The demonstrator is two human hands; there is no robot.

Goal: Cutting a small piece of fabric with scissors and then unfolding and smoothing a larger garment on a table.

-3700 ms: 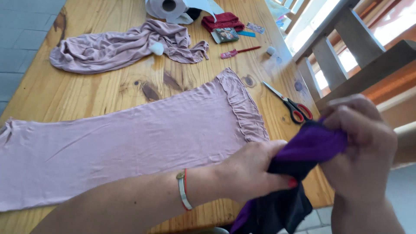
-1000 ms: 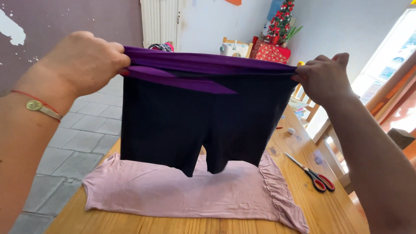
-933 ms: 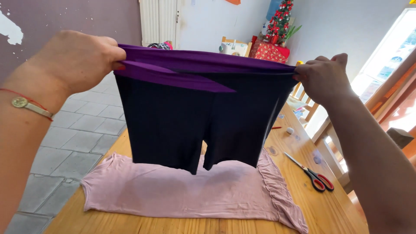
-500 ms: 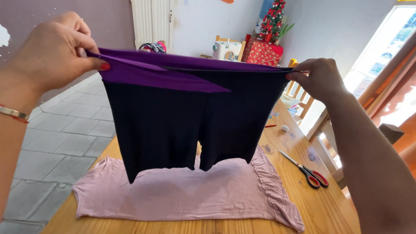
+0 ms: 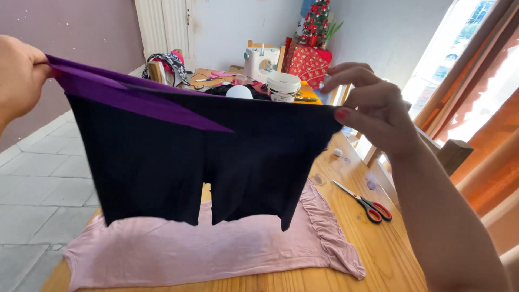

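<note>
I hold a pair of black shorts (image 5: 178, 162) with a purple waistband stretched out in the air above the wooden table (image 5: 373, 254). My left hand (image 5: 16, 81) grips the left end of the waistband at the frame's left edge. My right hand (image 5: 373, 105) pinches the right end between thumb and fingers. The two short legs hang down freely. Under them a pink garment (image 5: 216, 249) with a ruffled edge lies flat on the table.
Red-handled scissors (image 5: 370, 204) lie on the table to the right of the pink garment. Farther back stand a white sewing machine (image 5: 261, 59), a white tub (image 5: 283, 86), a chair with a bag (image 5: 167, 62) and a small decorated tree (image 5: 316, 21). Grey tiled floor lies left.
Earlier both hands worked the bunched shorts low over the table. Since then they lifted and spread them wide; in the last second my left hand moved farther left and the view tilted up.
</note>
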